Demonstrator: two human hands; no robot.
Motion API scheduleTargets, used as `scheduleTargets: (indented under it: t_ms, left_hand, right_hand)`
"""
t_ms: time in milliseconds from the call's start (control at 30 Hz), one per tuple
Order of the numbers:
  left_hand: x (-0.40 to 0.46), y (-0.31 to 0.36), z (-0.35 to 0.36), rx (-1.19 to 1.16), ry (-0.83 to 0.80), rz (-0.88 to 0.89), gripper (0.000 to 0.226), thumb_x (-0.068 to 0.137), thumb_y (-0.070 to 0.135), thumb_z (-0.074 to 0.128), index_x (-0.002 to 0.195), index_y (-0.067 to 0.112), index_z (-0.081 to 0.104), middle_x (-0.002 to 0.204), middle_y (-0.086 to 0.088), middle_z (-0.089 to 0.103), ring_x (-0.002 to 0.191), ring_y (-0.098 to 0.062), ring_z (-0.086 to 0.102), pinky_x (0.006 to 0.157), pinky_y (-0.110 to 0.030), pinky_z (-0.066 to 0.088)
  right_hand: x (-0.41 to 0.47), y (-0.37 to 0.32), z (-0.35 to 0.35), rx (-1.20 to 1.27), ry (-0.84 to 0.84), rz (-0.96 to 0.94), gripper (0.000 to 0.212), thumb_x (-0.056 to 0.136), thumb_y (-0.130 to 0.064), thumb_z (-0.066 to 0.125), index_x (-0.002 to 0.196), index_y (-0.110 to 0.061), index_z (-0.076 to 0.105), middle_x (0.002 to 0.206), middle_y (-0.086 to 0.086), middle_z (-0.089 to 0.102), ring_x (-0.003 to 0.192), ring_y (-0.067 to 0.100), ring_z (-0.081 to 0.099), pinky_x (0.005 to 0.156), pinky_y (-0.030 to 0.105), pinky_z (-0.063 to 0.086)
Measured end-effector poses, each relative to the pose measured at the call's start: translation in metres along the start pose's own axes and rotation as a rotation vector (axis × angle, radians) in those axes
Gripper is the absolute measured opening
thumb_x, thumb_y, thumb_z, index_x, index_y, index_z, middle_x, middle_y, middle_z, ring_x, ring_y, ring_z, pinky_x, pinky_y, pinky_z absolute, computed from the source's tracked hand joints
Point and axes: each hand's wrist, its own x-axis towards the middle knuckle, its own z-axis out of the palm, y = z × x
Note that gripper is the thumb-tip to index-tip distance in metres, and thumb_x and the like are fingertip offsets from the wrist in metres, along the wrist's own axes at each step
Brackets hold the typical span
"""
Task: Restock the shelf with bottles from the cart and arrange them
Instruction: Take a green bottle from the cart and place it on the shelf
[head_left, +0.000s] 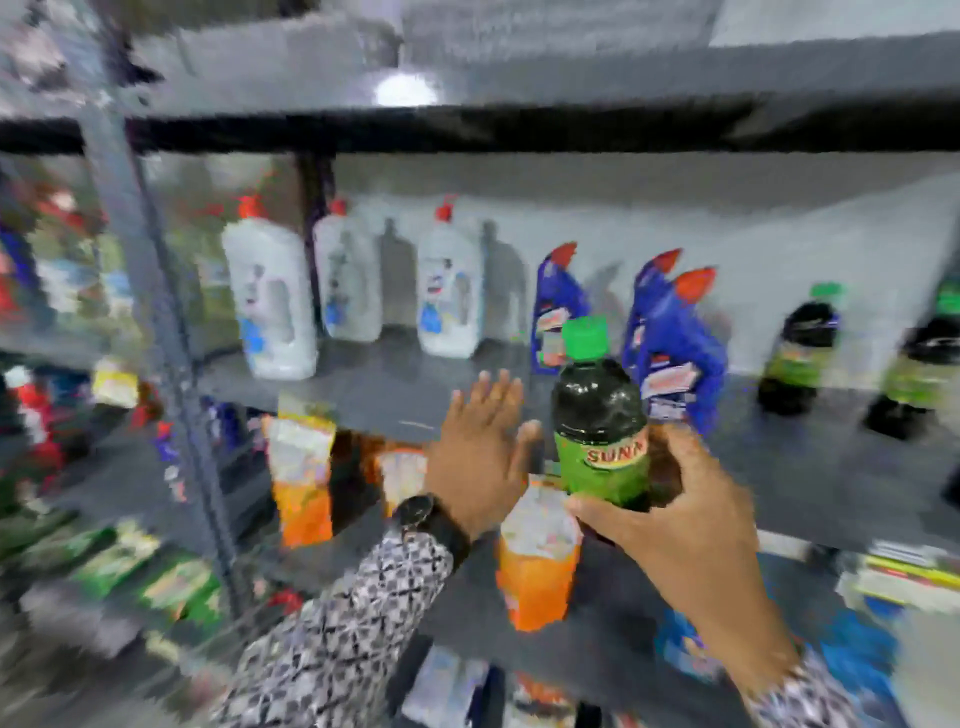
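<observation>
My right hand (680, 530) grips the lower part of a dark bottle (597, 410) with a green cap and a green label, held upright in front of the grey shelf (395, 395). My left hand (478, 447) is raised just left of the bottle, palm forward, fingers spread, holding nothing. On the shelf stand three white bottles with red caps (270, 301), three blue angled-neck bottles with red caps (675, 348), and two more dark green-capped bottles (800, 348) at the right. The view is blurred.
Orange-and-white pouches (537, 561) stand on the shelf below. A grey upright post (156, 291) divides this bay from a packed bay at the left. Green packets (176, 582) lie low left, and boxes (904, 571) low right. Another shelf board (467, 124) spans overhead.
</observation>
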Motion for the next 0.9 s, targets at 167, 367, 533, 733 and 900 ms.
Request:
scheduleTargets:
  t_ms: [167,367,533,733,900]
  left_hand:
    - [0.089,0.037,0.049,0.203,-0.5,0.104,0.058,0.107,0.04,0.024,0.158,0.013,0.032,0.169,-0.011,0.023,0.158,-0.027,0.018,0.125,-0.053,0.015]
    - [0.101,0.03,0.068,0.304,-0.712,0.219,0.059,0.107,0.041,0.018,0.161,0.018,0.022,0.171,-0.01,0.013,0.159,-0.03,0.009,0.124,-0.062,0.013]
    - [0.098,0.029,0.073,0.246,-0.676,0.204,0.06,0.107,0.044,0.018,0.161,0.018,0.023,0.172,-0.008,0.012,0.16,-0.027,0.009,0.126,-0.056,0.009]
    - [0.101,0.028,0.079,0.179,-0.649,0.165,0.069,0.103,0.052,0.016,0.162,0.016,0.017,0.172,-0.005,0.012,0.16,-0.023,0.01,0.127,-0.052,0.01]
    - [0.104,0.024,0.085,0.136,-0.65,0.121,0.077,0.098,0.06,0.012,0.162,0.016,0.014,0.172,-0.003,0.01,0.16,-0.02,0.009,0.128,-0.05,0.009]
  right_hand:
    - [-0.005,0.018,-0.047,-0.097,0.214,0.092,0.059,0.044,-0.067,0.085,0.096,-0.064,0.057,0.087,-0.041,0.069,0.086,-0.022,0.064,0.066,0.004,0.045]
    - [-0.025,0.047,-0.053,-0.135,0.339,0.214,0.062,0.046,-0.064,0.09,0.099,-0.059,0.057,0.1,-0.039,0.071,0.086,-0.013,0.07,0.066,0.01,0.052]
    - [0.017,0.073,-0.074,-0.14,0.456,0.313,0.064,0.052,-0.065,0.088,0.101,-0.049,0.049,0.088,-0.023,0.073,0.08,-0.01,0.069,0.058,0.011,0.047]
    - [0.096,0.118,-0.11,-0.235,0.39,0.453,0.062,0.068,-0.035,0.096,0.107,-0.023,0.049,0.11,0.006,0.076,0.105,0.029,0.073,0.084,0.037,0.054]
    - [0.112,0.137,-0.113,-0.235,0.37,0.472,0.066,0.065,-0.033,0.097,0.11,-0.02,0.051,0.115,0.009,0.075,0.109,0.032,0.072,0.096,0.048,0.058]
